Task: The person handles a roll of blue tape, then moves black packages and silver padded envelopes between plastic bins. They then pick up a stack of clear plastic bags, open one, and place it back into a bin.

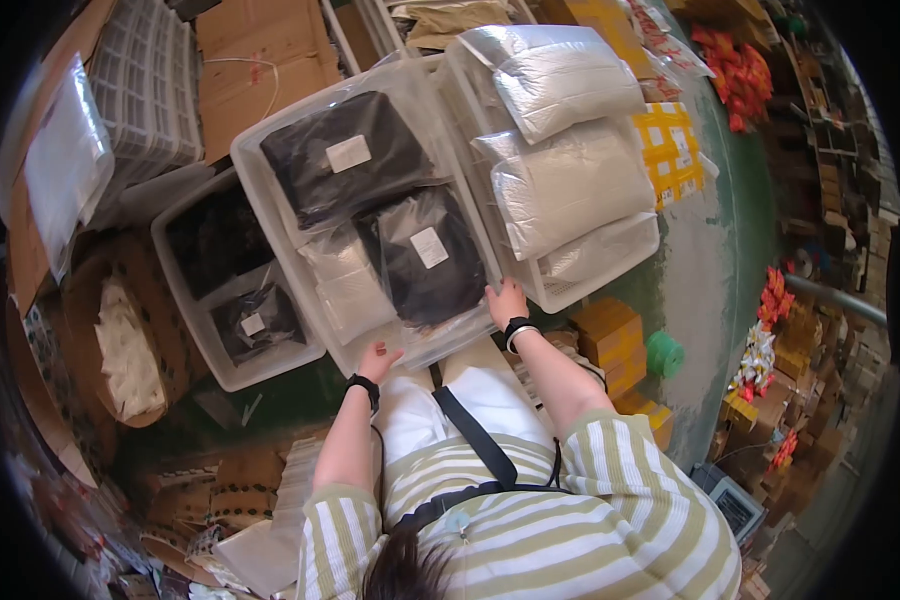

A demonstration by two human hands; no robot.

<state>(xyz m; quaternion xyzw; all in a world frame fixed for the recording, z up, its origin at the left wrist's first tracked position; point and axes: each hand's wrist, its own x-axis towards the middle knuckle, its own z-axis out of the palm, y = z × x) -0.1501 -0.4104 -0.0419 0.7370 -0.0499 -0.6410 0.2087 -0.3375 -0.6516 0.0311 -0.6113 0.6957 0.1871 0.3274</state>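
A white plastic crate (270, 235) stands in front of me, holding dark items in clear bags with white labels, such as the upper bag (315, 140) and the lower bag (450, 275). A pale silvery packet (352, 285) lies beside the lower bag. My left hand (378, 362) is at the crate's near left edge, its fingers apart at the rim. My right hand (508, 305) is on the near right corner, fingers bent over the rim. Whatever the fingertips touch inside the rim is partly hidden.
Right of the crate, another crate (560, 292) holds silver padded packets (570, 185). At left is a crate (235, 375) with dark bagged items. Taped cartons (610, 345) and a green roll (664, 354) sit at my right. An oval-looking carton (175, 350) holds white material.
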